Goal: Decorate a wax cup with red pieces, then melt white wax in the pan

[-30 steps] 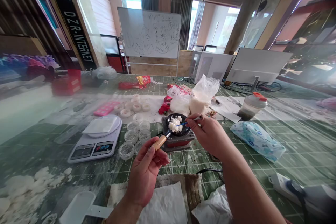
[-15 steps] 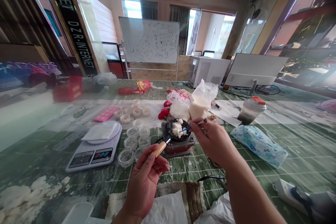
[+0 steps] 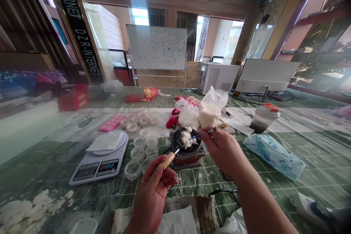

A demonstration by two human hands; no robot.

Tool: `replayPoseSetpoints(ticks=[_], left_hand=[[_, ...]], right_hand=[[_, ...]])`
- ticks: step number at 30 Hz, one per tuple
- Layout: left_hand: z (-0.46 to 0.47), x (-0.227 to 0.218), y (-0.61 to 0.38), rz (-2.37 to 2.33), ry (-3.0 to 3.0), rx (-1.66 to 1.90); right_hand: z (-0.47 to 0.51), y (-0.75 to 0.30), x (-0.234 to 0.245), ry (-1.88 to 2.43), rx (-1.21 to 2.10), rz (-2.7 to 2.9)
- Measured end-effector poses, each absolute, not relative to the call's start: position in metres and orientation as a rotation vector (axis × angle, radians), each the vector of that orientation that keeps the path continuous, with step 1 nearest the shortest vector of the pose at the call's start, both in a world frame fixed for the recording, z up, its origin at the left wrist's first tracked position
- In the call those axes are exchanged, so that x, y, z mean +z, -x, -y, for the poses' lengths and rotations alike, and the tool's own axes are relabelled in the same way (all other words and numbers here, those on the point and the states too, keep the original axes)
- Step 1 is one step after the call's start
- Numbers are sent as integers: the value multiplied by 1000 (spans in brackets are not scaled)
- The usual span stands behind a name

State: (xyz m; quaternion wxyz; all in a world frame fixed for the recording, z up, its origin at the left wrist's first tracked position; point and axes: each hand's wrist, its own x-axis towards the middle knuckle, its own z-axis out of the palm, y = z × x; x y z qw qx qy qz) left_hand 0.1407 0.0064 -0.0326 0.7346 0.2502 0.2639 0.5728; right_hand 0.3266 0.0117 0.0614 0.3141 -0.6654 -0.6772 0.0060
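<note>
My left hand (image 3: 153, 186) is closed round the wooden handle of a small black frying pan (image 3: 195, 147). White lumps (image 3: 187, 138) lie in the pan, which sits over a small burner (image 3: 188, 160) with a dark red side. From the right, my right hand (image 3: 219, 146) pinches a thin blue stick (image 3: 195, 136), its tip among the lumps. Part of the pan is blurred out. Just behind stand a plastic bag of pale granules (image 3: 211, 111) and a white-filled bag (image 3: 189, 117), with red roses (image 3: 172, 120) beside them.
Left of the pan are several clear jars (image 3: 138, 153), a kitchen scale (image 3: 101, 157) and a pink mould (image 3: 112, 123). On the right lie a wipes packet (image 3: 274, 156), a shaker cup (image 3: 264, 117) and a power strip (image 3: 309, 208). A cloth (image 3: 204, 212) lies in front.
The whole view has shifted slightly, so things appear a little lower. Both hands keep their holds; the stick and the white lumps have moved slightly within the pan.
</note>
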Motion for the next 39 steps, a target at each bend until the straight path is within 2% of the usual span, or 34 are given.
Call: replayPoseSetpoints(ticks=[18,39], left_hand=[[-6,-36,-141,-605,-541,1262],[-7,-35,-141,-599,-552,1272]], right_hand=[[-34,-335,46,1814,-69,1736],[-19,-332,55,1715,86,1708]])
